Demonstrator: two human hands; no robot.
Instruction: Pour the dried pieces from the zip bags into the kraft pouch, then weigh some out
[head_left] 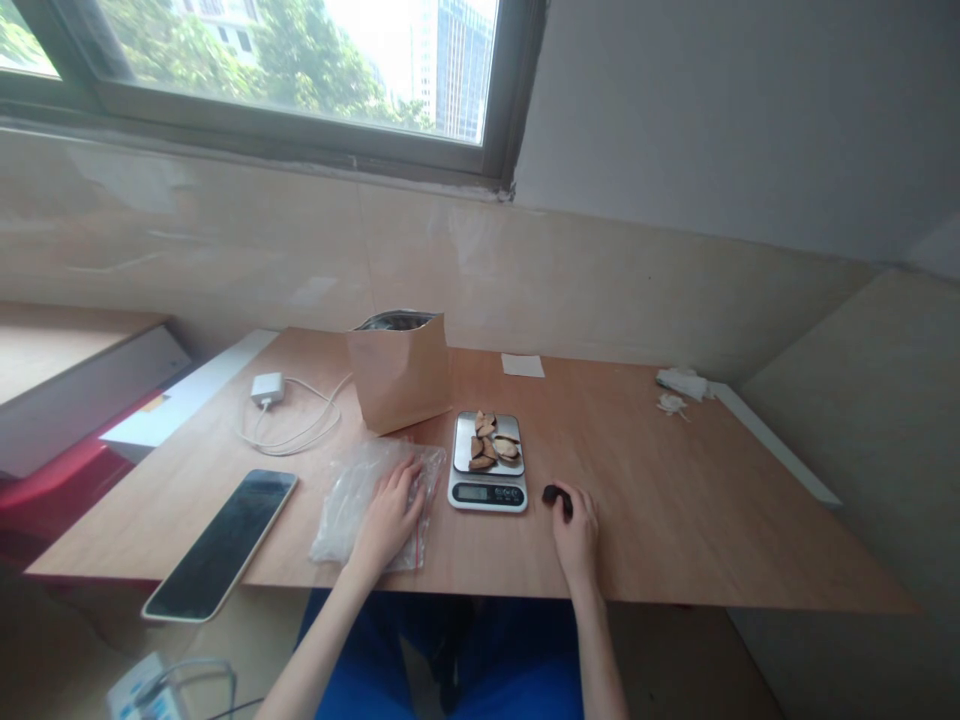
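My left hand [393, 515] lies flat, fingers stretched, on a stack of clear plastic zip bags [341, 510]. Near the table's front edge, my right hand [576, 525] is closed on a small dark, curved piece [556, 495] whose kind I cannot make out. Between the hands stands a small white kitchen scale [489, 498] with a steel plate. Several dried brown slices [484, 452] with dark rims rest on that plate. Behind the bags, a brown kraft paper pouch [401, 380] stands upright with its foil-lined mouth open.
A phone [221, 545] overhangs the front edge at left. A white charger [267, 388] with a looped cable lies behind it. A white paper slip [523, 366] sits near the wall, crumpled tissues [682, 385] at back right. A power strip [150, 688] is below the table.
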